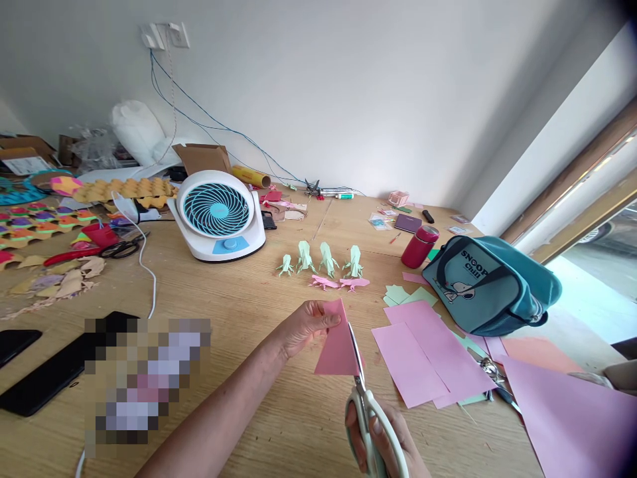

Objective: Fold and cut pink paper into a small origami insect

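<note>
In the lower centre of the frame, a small, tapering piece of pink paper (337, 352) is hanging between the two hands, above a light wood-grained tabletop (288, 425). Its long axis is running nearly up and down the picture, the narrow end uppermost and the broad straight edge at the bottom. The left hand (304, 328), coming in from the lower left, is pinching the upper part of the paper between thumb and fingers, so those fingers are closed on it and most of the sheet is lying below and to the right of them. The right hand (407, 441), at the bottom edge of the frame, is holding a pair of white-handled scissors with slim metal blades (363, 397), its fingers curled in the loops. The blades are pointing up and slightly left, running along the paper's right side almost parallel to that slanting edge, with a sliver of pink showing to their right. Their tips are sitting just beside the left thumb, so the left hand is nearer the narrow end and the right hand is nearer the broad one; how far apart the blades are standing cannot be told. Farther right, flat pale-pink rectangular paper sheets (408, 365) are lying well apart from the left hand.
</note>
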Action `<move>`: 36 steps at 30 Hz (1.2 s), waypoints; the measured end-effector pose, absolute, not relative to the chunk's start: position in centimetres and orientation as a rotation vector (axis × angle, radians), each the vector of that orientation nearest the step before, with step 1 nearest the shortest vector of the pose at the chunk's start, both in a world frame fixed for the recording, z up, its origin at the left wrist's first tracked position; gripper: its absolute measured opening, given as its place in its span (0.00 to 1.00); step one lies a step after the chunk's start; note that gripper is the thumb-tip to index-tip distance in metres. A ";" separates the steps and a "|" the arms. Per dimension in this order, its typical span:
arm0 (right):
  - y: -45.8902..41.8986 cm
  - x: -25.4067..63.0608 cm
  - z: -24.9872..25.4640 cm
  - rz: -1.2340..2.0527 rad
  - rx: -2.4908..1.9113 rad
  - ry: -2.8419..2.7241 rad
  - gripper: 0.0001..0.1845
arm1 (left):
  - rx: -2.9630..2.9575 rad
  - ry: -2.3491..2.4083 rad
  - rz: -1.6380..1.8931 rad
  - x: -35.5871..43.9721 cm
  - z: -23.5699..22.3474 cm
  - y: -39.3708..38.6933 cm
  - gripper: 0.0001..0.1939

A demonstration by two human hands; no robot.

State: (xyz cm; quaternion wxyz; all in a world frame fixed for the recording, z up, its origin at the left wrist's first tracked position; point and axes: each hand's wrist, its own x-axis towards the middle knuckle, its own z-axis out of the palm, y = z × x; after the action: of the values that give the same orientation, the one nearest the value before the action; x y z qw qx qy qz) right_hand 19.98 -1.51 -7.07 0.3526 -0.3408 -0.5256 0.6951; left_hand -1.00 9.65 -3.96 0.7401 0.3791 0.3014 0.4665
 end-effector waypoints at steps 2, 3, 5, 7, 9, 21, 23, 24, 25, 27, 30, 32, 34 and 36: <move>-1.3 20.1 -6.9 1.820 -0.883 -1.382 0.30 | 0.852 0.657 1.005 -0.9 -4.1 9.6 0.13; -1.2 20.2 -6.9 1.830 -0.882 -1.389 0.30 | 0.861 0.654 0.995 -0.9 -4.1 9.6 0.13; -1.2 20.2 -6.8 1.833 -0.882 -1.393 0.30 | 0.891 0.646 0.974 -0.9 -4.0 9.5 0.14; -1.3 20.2 -6.8 1.807 -0.890 -1.380 0.30 | 0.956 0.648 0.956 -1.1 -3.7 9.4 0.14; -1.5 20.1 -7.0 1.783 -0.886 -1.365 0.29 | 1.051 0.677 0.934 -1.4 -3.2 9.4 0.15; -1.7 20.0 -7.8 1.878 -0.773 -1.338 0.27 | 1.301 0.803 0.793 -3.3 -2.3 9.9 0.16; -1.7 20.0 -7.8 1.872 -0.765 -1.340 0.26 | 1.338 0.823 0.756 -3.3 -2.2 9.8 0.16; -1.6 20.0 -7.9 1.870 -0.755 -1.346 0.26 | 1.356 0.831 0.744 -3.3 -2.2 9.8 0.17; -1.6 20.1 -8.0 1.871 -0.741 -1.354 0.26 | 1.369 0.833 0.731 -3.3 -2.3 9.7 0.17; -1.5 20.2 -8.2 1.874 -0.726 -1.368 0.26 | 1.377 0.831 0.704 -3.2 -2.3 9.7 0.18; -1.4 20.2 -8.5 1.860 -0.735 -1.369 0.27 | 1.366 0.834 0.684 -3.1 -2.5 9.7 0.19; -1.5 20.2 -8.5 1.845 -0.749 -1.352 0.27 | 1.365 0.836 0.685 -3.0 -2.7 9.7 0.19; -1.5 20.1 -8.5 1.838 -0.757 -1.332 0.27 | 1.373 0.834 0.682 -3.0 -2.8 9.7 0.19; -1.5 19.9 -8.7 1.838 -0.759 -1.332 0.28 | 1.382 0.836 0.680 -3.0 -2.8 9.7 0.18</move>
State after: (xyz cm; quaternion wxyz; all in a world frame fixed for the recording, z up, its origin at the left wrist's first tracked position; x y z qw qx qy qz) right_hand 19.94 -1.50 -8.66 0.3653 -0.2953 -0.5180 0.7149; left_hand -3.03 9.73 -2.83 0.6400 0.6060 0.3663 0.2983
